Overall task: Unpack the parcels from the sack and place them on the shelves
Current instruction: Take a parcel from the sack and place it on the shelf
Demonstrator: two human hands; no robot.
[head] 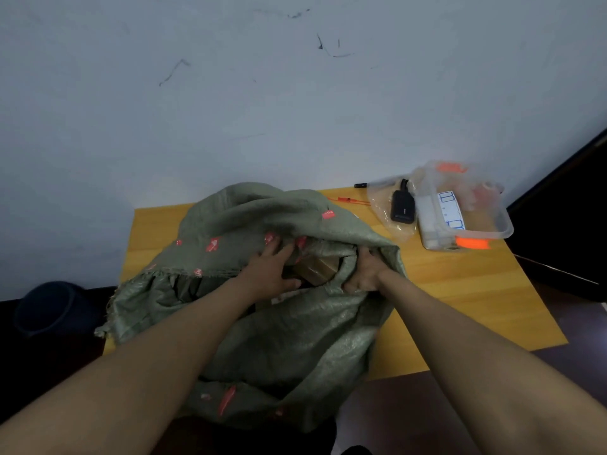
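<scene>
A pale grey-blue wall (295,93), scuffed with dark marks, filled the upper half of the view. Below it stood a yellow wooden table (460,290), pushed against the wall. Most of the table's left and middle was covered by a large grey-green woven sack (295,339) with scattered red markings, slumped and crumpled, its lower part hanging over the near edge. The sack's mouth gaped near the middle, and a brown parcel (317,269) showed just inside the opening, tilted and partly hidden by fabric.

Both bare forearms reached in from the bottom corners towards that opening. The left hand (271,272) lay at the left rim of the mouth with fingers stretched fairly straight over the fabric, thumb spread towards the parcel; whether it touched the parcel could not be told. The right hand (363,274) had its fingers curled round a bunched fold of the sack at the right rim.

On the floor at the left sat a dark blue bucket (49,310). At the table's far right corner stood a clear plastic box (492,221) with orange clips, holding paper labels. Beside it lay a clear bag (386,208) with a small black device (403,206) on it, and a thin red tie (348,200) near the wall.
</scene>
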